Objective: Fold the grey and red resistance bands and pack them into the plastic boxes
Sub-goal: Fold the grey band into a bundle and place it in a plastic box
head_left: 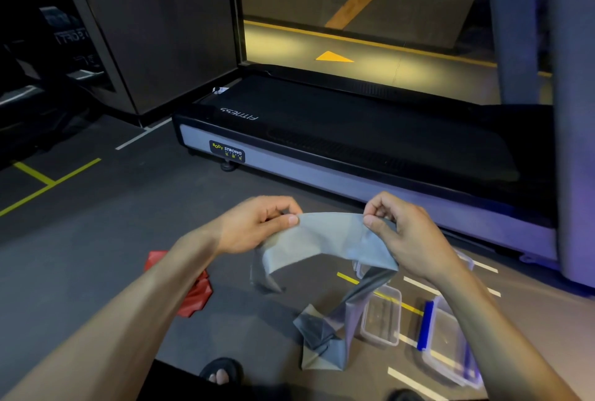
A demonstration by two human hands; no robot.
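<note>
Both hands pinch the grey band (325, 239) at centre frame: left hand (257, 226) on one end, right hand (409, 236) on the other, its tail trailing to the floor (96, 255). Folding looks barely begun. The red band (193, 291) lies crumpled at lower left, partly hidden by the forearm. The boxes (383, 320) sit open at lower right, nothing packed; the right arm partly covers them.
</note>
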